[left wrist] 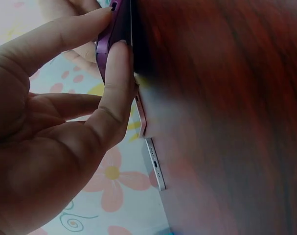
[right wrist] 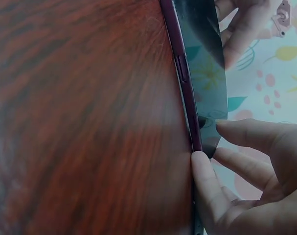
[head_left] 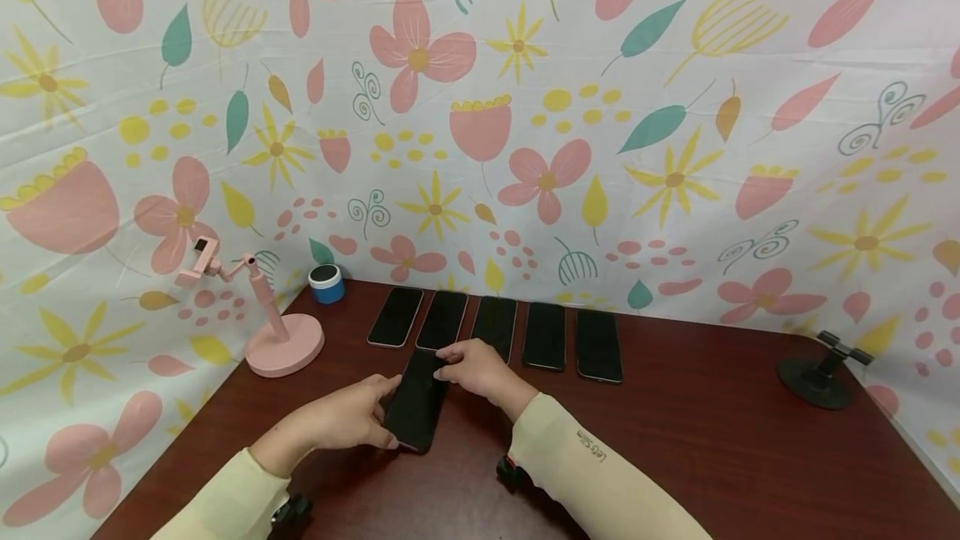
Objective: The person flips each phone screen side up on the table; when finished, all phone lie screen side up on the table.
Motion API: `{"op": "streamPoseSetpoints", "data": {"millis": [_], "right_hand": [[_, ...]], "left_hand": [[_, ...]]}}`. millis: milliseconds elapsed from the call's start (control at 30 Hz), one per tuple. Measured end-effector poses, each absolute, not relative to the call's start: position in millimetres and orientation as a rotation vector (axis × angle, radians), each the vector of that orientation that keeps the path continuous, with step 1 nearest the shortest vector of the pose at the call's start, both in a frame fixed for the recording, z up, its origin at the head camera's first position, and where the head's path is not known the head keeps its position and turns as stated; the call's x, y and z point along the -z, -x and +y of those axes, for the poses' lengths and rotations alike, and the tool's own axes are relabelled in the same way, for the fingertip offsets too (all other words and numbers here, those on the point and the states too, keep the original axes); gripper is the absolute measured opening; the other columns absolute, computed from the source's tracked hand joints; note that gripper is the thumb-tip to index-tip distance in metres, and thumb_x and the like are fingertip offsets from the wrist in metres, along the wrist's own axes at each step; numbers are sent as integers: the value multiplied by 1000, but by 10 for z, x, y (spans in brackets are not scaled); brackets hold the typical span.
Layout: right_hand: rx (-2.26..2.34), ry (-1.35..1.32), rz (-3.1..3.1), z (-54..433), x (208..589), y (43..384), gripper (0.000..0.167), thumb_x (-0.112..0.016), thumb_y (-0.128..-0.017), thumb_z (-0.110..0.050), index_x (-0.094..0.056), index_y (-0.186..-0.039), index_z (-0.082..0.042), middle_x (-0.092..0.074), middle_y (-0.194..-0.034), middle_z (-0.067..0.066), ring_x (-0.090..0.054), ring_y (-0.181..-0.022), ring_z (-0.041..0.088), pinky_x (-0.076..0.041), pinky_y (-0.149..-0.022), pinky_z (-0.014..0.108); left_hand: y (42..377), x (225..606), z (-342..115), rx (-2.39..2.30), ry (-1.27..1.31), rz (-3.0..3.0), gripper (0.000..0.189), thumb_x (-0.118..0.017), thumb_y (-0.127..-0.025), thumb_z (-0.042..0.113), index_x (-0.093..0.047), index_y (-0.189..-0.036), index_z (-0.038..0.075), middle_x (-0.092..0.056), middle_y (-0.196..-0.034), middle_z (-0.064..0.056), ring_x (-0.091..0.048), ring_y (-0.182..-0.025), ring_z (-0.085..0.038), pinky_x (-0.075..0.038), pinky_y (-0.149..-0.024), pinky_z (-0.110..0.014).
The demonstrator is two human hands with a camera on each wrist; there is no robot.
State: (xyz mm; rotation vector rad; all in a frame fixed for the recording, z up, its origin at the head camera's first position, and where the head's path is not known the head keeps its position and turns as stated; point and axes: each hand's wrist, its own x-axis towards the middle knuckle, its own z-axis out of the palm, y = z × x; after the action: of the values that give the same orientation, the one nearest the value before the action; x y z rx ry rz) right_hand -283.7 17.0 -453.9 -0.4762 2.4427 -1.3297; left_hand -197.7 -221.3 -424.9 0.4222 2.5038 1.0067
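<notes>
A dark-screened phone (head_left: 417, 402) with a purple frame (right wrist: 183, 73) sits at the front of a row of phones, between both hands. My left hand (head_left: 341, 418) grips its near left part; the left wrist view has thumb and fingers pinching the purple frame near the corner. My right hand (head_left: 480, 371) holds the far right corner, one fingertip against the side edge and another at the screen side, as the right wrist view shows. The screen reflects the flowered cloth. Whether the phone lies flat on the table or is slightly raised, I cannot tell.
Several phones (head_left: 543, 336) lie side by side along the back of the brown table (head_left: 675, 440). A pink phone stand (head_left: 281, 344) and a blue-and-white round container (head_left: 327, 285) are at the left. A black stand (head_left: 817, 373) is at far right. Flowered cloth (head_left: 555, 132) hangs behind.
</notes>
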Motion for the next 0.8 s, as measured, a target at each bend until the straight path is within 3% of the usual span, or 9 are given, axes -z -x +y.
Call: {"op": "streamPoseSetpoints", "data": {"millis": [67,300,633,800], "right_hand": [[1319,472,2458,162,4528,2832,41,-81,-95,-19,-76,-134,-10,-71,-138,19,-77,-105,25,-64,-87,38],[1258,481,2520,135,4542,2845,41,-82,-93,-19,-76,-132,-10,-73,-135,17,-68,-126,33,-62,-95,44],[1230,491,2539,136,4545,2863,39,-82,-93,-17,-77,-131,-9,-74,-132,17,-68,-125,34,-60,-98,46],[1219,505,2551,126,4555,2860,40,-83,-92,-17,-77,-131,-7,-74,-132,17,-68,-126,35,-59,-100,48]], "left_hand": [[1983,4253,-2209,-986,-407,2520,100,-90,-82,14,-34,-162,-11,-54,-141,-19,-66,-101,-19,-55,-77,-28],[2011,4272,-2230,-936,-394,2553,98,-93,-82,17,-39,-160,-11,-58,-135,-14,-67,-96,-17,-56,-79,-29],[2026,4279,-2258,-948,-405,2541,97,-94,-81,16,-41,-158,-12,-58,-129,-14,-71,-89,-15,-58,-81,-26],[2039,4332,-2277,-908,-413,2575,92,-94,-82,18,-46,-156,-10,-59,-125,-12,-67,-88,-16,-54,-79,-26]]}}
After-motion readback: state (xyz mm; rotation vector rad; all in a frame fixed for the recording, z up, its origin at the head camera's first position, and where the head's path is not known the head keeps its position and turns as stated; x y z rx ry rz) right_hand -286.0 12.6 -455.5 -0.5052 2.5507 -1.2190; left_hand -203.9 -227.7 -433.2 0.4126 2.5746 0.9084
